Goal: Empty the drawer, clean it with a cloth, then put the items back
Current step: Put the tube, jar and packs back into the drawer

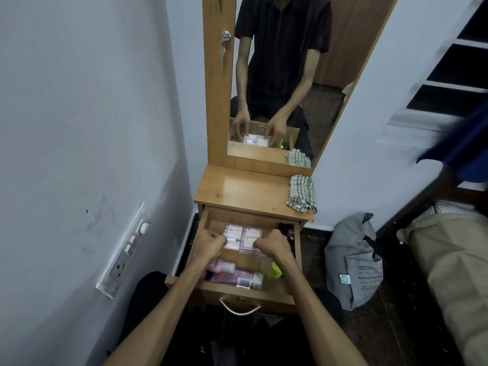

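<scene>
Nearest us, our left hand (208, 243) and right hand (272, 245) reach into the open drawer (297, 241), fingers curled on either end of a clear plastic pack (243, 237). Pink bottles (235, 277) lie at its 6 o'clock. The checked cloth (302, 192) rests on the table (245, 191), at the drawer's 1 o'clock.

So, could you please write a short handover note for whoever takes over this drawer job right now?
Hands: left hand and right hand both reach into the open drawer and grip the clear pack of small bottles at its two sides.
Things: the pink bottles lie at the drawer's front, the green bottle at the right side. The checked cloth sits bunched on the dresser top, at its right.
Done: drawer pulled open.
Left: lift out the pack and the bottles, wipe the drawer with the cloth, then put everything back.
</scene>
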Motion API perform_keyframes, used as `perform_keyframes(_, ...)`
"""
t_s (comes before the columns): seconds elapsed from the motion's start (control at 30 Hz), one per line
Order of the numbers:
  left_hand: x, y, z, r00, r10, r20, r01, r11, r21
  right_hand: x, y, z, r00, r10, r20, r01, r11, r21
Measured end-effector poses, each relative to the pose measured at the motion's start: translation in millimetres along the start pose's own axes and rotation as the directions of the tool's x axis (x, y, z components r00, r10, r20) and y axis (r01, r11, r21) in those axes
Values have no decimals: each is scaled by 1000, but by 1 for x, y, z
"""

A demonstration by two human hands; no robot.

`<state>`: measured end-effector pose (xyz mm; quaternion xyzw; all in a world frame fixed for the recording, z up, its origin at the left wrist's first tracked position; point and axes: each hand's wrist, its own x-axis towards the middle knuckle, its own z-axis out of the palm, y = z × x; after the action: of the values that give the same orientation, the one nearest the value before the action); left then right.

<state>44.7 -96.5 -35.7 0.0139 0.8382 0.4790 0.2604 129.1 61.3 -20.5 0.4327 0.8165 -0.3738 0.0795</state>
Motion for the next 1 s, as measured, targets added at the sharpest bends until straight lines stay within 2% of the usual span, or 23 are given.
perform_keyframes(0.13,14,2,10,999,2,54,-9,990,140,10,-4,-2,1000,11,-11,-12,1000,-29)
perform_keyframes(0.27,27,-1,21,999,-13,51,-1,966,259,21,-6,-2,1000,14,4,-14,995,-94)
perform_keyframes(0.53,37,0,30,998,57,26,-62,840,538,31,-10,14,999,11,41,-3,983,-184)
perform_keyframes(0.7,42,-2,34,995,97,37,-100,780,618,32,-6,20,999,5,48,5,979,-202)
perform_keyframes(1.0,46,-10,40,987,155,31,-141,771,621,38,0,27,1000,-7,10,9,978,-208)
